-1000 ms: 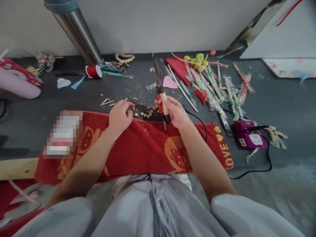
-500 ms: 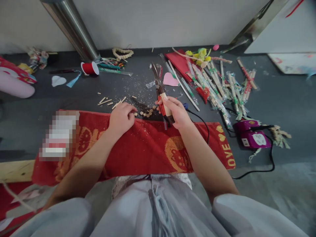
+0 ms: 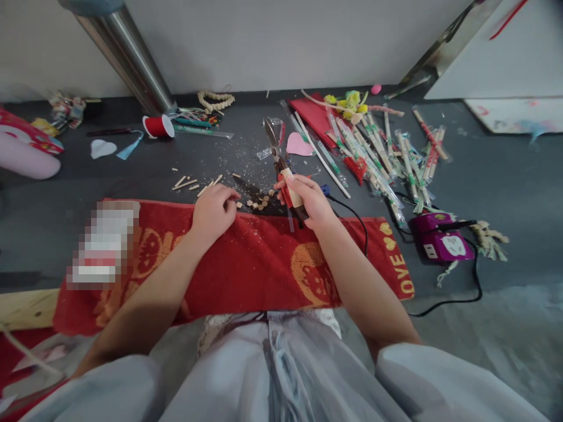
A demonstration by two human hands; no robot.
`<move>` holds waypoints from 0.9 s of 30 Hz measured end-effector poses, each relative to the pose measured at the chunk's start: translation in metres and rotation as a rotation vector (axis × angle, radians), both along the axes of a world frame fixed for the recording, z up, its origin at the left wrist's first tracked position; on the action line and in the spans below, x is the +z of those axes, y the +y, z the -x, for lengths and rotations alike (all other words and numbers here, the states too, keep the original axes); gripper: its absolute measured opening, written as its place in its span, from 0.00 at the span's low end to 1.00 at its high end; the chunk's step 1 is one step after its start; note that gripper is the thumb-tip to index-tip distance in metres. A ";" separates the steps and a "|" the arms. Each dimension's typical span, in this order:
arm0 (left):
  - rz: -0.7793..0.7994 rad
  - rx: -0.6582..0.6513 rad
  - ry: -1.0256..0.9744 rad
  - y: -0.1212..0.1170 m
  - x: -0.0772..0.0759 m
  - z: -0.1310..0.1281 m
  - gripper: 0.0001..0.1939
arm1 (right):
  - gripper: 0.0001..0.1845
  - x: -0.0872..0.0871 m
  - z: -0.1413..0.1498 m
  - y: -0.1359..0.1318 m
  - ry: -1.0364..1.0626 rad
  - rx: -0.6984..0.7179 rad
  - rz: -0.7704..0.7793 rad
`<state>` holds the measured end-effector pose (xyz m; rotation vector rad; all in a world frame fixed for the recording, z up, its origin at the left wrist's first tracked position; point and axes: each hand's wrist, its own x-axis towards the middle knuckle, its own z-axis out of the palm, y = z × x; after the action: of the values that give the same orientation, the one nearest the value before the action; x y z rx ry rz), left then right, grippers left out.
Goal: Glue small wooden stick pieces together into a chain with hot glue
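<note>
My right hand (image 3: pixel 310 199) is closed round a pair of pruning shears (image 3: pixel 288 184) with red and cream handles; their dark blades point away from me. My left hand (image 3: pixel 215 211) rests at the far edge of the red towel (image 3: pixel 259 264) with its fingers curled in. Whether it pinches anything is hidden. Just right of its fingertips lies a row of small tan wooden pieces (image 3: pixel 259 203). Short thin sticks (image 3: pixel 187 184) are scattered beyond the left hand. Pale crumbs dot the dark table (image 3: pixel 211 161) beyond both hands.
Wrapped stick bundles (image 3: pixel 373 158) lie at the right, near a purple power adapter (image 3: pixel 442 237) with a black cable. A red thread spool (image 3: pixel 158 126) and a steel flask (image 3: pixel 127 58) are at the back left. A pink paper heart (image 3: pixel 299 144) lies beyond the shears.
The view has shifted slightly, so most things sit a little further left. Both hands keep nearly the same pose, and the shears stay in my right hand.
</note>
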<state>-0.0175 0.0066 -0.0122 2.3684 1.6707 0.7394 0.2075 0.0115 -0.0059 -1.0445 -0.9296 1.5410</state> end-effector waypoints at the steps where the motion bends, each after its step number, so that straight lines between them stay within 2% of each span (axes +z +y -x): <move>1: -0.001 0.000 -0.003 0.000 0.000 0.000 0.12 | 0.22 0.000 0.000 0.000 -0.007 0.003 -0.003; 15: -0.035 0.017 -0.010 0.001 -0.002 0.000 0.11 | 0.23 -0.003 -0.001 0.000 0.033 0.003 -0.009; 27: -0.016 0.005 -0.016 0.002 -0.003 0.001 0.11 | 0.23 -0.002 -0.001 -0.001 -0.011 0.020 -0.015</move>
<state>-0.0187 0.0084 -0.0148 2.3635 1.6709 0.7741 0.2080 0.0105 -0.0081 -1.0373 -0.9606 1.5443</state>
